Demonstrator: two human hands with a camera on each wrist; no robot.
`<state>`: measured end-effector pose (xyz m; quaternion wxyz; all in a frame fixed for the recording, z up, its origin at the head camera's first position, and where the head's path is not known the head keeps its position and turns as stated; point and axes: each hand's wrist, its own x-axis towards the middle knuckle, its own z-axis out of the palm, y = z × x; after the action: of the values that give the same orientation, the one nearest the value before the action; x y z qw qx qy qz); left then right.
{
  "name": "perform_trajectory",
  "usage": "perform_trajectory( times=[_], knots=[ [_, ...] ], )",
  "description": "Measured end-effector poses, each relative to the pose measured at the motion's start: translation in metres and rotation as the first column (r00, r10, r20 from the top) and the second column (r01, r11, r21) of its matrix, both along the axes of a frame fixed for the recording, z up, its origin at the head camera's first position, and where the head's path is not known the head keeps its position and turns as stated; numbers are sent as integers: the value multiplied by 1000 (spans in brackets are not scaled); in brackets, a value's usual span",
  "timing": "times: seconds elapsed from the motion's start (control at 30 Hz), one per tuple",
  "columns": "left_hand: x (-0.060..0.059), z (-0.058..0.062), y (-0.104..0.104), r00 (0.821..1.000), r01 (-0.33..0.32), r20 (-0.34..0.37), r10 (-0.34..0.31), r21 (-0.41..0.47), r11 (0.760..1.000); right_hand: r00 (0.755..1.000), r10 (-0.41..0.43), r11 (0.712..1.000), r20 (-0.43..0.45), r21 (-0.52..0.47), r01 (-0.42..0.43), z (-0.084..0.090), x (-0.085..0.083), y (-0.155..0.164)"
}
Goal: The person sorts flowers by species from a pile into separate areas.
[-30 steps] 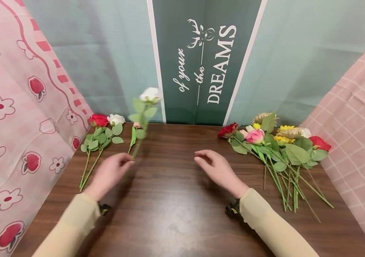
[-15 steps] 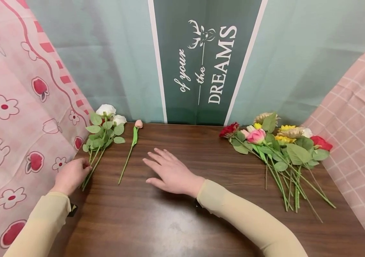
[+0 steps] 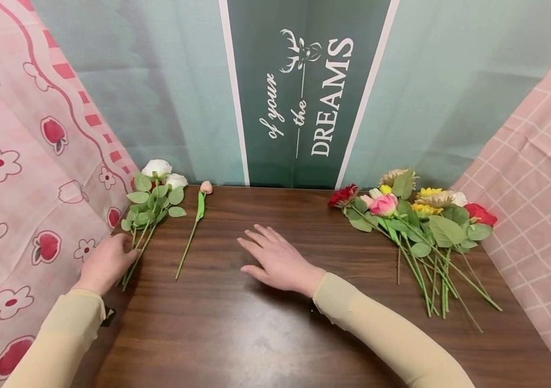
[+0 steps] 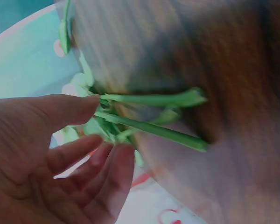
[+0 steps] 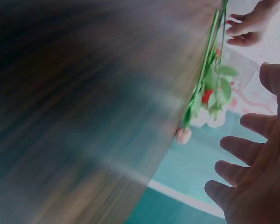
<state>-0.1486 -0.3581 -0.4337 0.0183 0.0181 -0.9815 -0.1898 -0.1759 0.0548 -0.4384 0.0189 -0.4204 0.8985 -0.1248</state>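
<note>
My left hand [image 3: 108, 261] lies at the table's left edge, fingertips against the lower stems of a small bunch of roses [image 3: 151, 202] with white heads [image 3: 156, 167]. In the left wrist view the thumb and fingers [image 4: 84, 151] are apart and relaxed, and the cut green stems [image 4: 154, 130] lie just beyond them, not gripped. A single pink bud on a long stem [image 3: 190, 234] lies to the right of the bunch. My right hand [image 3: 275, 258] hovers flat at the table's middle with straight, spread fingers [image 5: 245, 149] and holds nothing.
A heap of mixed flowers [image 3: 416, 215], red, pink and yellow, lies at the back right of the dark wooden table [image 3: 256, 334], stems towards me. A green banner [image 3: 304, 91] hangs behind. Pink cloths hang at the left [image 3: 23, 161] and right [image 3: 537, 178].
My left hand carried a white rose from the middle to the left and laid it on the bunch. My right hand swung left over the table, then drifted slightly back right.
</note>
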Motion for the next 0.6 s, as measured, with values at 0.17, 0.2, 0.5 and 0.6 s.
perform_trajectory(
  times=[0.17, 0.2, 0.5, 0.6],
  knots=[
    [-4, 6, 31, 983, 54, -174, -58, -25, 998, 996, -92, 996, -9, -5, 92, -8, -9, 32],
    [-5, 6, 40, 973, 95, -206, -100, -35, 995, 993, -115, 993, -20, -10, 115, -10, -12, 40],
    [-9, -6, 164, 799, 532, -203, -566, -200, 823, 905, -423, 902, -53, -121, 415, -11, -30, 148],
    [-5, -13, 211, 714, 649, -159, -682, -215, 729, 847, -531, 838, -24, -165, 521, -8, -29, 194]
  ],
)
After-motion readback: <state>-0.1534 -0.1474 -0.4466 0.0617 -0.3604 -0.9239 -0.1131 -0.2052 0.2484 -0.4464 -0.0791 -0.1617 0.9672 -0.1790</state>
